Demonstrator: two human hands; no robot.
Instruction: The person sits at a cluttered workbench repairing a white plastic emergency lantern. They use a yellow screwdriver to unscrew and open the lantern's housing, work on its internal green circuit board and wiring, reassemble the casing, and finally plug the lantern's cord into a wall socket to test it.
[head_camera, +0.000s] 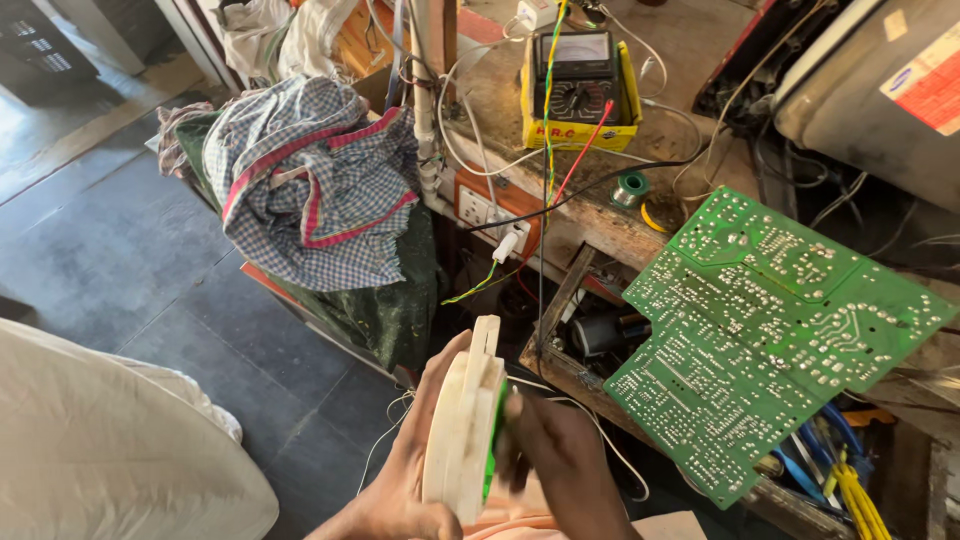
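Head view: cream plastic casing (466, 430), green inside, sits edge-up low in frame, over the floor and beside the bench (520, 120). Risk, judged: it could slip and fall, since the grip looks light. Left hand (405, 490) wraps its outer face, fingers curled. Right hand (565, 465), blurred, fingertips touching the green inner side.

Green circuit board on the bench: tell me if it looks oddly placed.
The green circuit board lies solder side up, tilted, its lower corner jutting past the wooden bench edge over an open drawer of parts. Wires trail loosely across the yellow meter.
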